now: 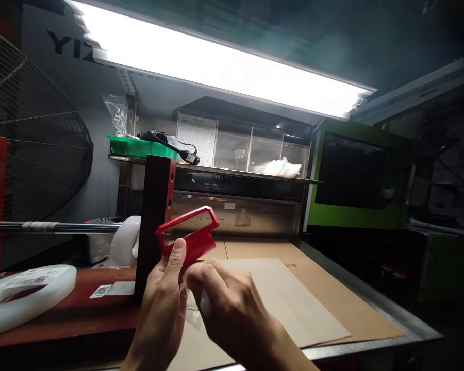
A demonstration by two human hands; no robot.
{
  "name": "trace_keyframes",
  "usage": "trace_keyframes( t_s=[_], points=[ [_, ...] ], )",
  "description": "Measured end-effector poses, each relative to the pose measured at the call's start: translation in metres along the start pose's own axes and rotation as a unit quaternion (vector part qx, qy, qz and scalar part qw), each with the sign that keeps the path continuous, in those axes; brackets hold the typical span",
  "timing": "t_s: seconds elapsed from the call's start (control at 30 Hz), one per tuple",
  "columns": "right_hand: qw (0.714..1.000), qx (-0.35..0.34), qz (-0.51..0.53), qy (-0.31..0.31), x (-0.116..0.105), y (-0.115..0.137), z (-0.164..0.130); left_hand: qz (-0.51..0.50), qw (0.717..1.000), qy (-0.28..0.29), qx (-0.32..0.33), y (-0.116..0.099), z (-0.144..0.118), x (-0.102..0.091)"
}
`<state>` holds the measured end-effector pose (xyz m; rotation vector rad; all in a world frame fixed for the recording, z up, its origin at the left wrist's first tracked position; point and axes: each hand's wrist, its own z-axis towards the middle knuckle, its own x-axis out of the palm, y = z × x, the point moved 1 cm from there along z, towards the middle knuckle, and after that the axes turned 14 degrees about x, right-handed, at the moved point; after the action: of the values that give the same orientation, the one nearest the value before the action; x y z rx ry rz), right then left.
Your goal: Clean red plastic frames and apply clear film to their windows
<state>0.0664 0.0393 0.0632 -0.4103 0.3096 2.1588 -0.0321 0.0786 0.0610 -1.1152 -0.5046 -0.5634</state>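
Observation:
My left hand grips a glossy red plastic part, its thumb pressed on the near face. The part is an open frame with a wider solid side, held tilted above the bench. Close against its lower end, my right hand is closed in a pinch. Crumpled clear plastic film shows between the two hands and seems to be in the right hand's fingers. Those fingertips are partly hidden, as is the lower end of the red part.
Brown cardboard covers the metal bench. To the left stands a dark upright block beside a roll of white film. A shelf behind carries a green bin and white bags. A large fan is far left.

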Motion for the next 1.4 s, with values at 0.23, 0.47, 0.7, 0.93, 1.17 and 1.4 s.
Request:
trace_keyframes(
  t_s=[0.23, 0.47, 0.7, 0.93, 1.17, 1.4],
  points=[
    [0.976, 0.083, 0.196, -0.048, 0.02, 0.015, -0.013, 0.022, 0.998, -0.053, 0.042, -0.002, -0.014, 0.001],
    [0.904, 0.227, 0.355, -0.073, 0.042, 0.024, -0.029, 0.106, 0.987, -0.121, 0.031, -0.001, -0.021, -0.005],
    [0.897, 0.211, 0.384, -0.053, 0.052, 0.028, -0.035, 0.164, 0.973, -0.162, 0.022, 0.0, -0.023, -0.024],
    [0.896, 0.217, 0.386, -0.031, 0.063, 0.045, -0.048, 0.181, 0.958, -0.223, -0.013, -0.009, -0.036, -0.041],
    [0.84, 0.277, 0.466, -0.022, 0.079, 0.07, -0.07, 0.224, 0.942, -0.248, 0.031, -0.02, -0.045, -0.065],
    [0.79, 0.342, 0.5, 0.094, 0.097, 0.083, -0.094, 0.13, 0.935, -0.31, 0.112, -0.017, -0.062, -0.1]
  ],
)
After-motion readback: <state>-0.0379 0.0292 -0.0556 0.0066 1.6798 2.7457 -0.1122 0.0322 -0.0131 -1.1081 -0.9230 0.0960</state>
